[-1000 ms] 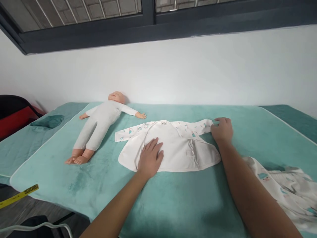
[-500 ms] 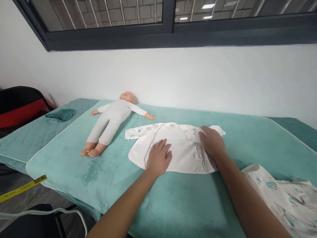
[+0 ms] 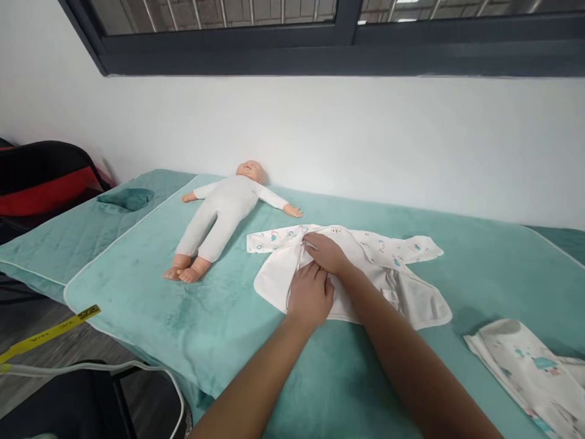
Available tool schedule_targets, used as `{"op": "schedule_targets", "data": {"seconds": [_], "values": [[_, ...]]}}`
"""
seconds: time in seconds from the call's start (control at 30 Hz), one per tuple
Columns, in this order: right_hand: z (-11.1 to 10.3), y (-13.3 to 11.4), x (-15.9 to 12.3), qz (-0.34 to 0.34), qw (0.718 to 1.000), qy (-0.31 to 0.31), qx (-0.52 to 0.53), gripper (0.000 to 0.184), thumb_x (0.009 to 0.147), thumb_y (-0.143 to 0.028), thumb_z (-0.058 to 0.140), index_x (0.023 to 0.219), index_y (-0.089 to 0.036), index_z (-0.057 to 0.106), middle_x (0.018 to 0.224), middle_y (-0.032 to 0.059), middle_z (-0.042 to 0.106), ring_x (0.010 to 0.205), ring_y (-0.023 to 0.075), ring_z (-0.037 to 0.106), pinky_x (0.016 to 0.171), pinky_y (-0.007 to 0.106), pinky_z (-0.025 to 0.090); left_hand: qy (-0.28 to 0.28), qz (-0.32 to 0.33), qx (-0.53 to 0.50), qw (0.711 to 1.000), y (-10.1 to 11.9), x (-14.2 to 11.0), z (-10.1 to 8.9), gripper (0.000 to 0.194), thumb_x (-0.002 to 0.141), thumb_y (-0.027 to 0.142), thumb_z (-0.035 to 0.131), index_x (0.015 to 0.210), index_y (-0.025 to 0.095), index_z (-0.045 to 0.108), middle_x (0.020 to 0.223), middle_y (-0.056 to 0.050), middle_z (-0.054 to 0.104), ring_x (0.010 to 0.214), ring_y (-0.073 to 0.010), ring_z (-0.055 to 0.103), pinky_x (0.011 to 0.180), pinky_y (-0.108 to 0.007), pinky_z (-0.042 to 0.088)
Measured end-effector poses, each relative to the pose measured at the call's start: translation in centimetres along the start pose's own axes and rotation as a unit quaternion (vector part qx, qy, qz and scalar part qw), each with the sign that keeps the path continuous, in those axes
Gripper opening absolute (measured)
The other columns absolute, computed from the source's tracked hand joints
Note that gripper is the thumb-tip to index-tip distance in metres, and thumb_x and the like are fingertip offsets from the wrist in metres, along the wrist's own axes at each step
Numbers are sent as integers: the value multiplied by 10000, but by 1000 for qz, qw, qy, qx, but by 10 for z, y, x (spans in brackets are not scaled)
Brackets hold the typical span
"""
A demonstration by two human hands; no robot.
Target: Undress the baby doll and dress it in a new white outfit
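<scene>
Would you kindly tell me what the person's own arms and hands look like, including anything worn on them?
The left hand and right hand are ungloved. The left forearm and right forearm are bare, with no sleeve or watch in view.

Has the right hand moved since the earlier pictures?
Yes, to the left: judged against the doll, the right hand is closer, having gone from the shirt's far cuff to beside the left hand.

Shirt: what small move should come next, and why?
Perhaps move the right hand across the shirt and smooth its right side: creases show there, while both hands are over its left half, where the left hand could steady it.
</scene>
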State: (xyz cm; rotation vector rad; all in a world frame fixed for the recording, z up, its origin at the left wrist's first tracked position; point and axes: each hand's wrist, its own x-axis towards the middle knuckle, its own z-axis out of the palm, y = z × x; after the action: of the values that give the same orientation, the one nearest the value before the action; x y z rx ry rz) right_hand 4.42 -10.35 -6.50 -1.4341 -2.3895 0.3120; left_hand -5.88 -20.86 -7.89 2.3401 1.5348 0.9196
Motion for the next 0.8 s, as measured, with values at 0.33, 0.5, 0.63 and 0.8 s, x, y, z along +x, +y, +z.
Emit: {"op": "schedule_targets", "data": {"seconds": [0.33, 0.5, 0.63, 0.8], "values": [[2, 2, 2, 4, 996, -23, -82, 351, 978, -340, 350, 1178, -162, 577, 1324, 135, 579, 1289, 245, 440, 1130, 453, 242, 12, -2, 41, 999, -1, -8, -2, 168, 847, 144, 493, 962, 180, 611, 1019, -78, 651, 995, -241, 571, 959, -445, 441], [2, 11, -15, 62, 993, -2, -102, 533, 984, -430, 291, 1409, -137, 421, 1518, 132, 388, 1437, 286, 249, 1156, 522, 160, -4, 9, 75, 997, -3, -11, -8, 160, 821, 75, 487, 771, 196, 577, 865, -68, 627, 847, -226, 559, 739, -379, 458], [-5, 39, -36, 128, 989, 13, -73, 644, 969, -511, 265, 1487, -132, 317, 1584, 128, 250, 1478, 280, 145, 1183, 492, 139, -33, 56, 69, 996, -2, -15, -11, 187, 820, 50, 474, 752, 200, 563, 831, -57, 614, 813, -205, 542, 687, -347, 437], [-14, 69, -58, 146, 989, 8, -18, 687, 959, -537, 248, 1517, -136, 238, 1610, 119, 163, 1487, 246, 116, 1206, 441, 154, -69, 157, 53, 984, 7, -19, -16, 139, 850, 129, 479, 822, 197, 598, 873, -64, 611, 844, -208, 525, 742, -359, 436]]}}
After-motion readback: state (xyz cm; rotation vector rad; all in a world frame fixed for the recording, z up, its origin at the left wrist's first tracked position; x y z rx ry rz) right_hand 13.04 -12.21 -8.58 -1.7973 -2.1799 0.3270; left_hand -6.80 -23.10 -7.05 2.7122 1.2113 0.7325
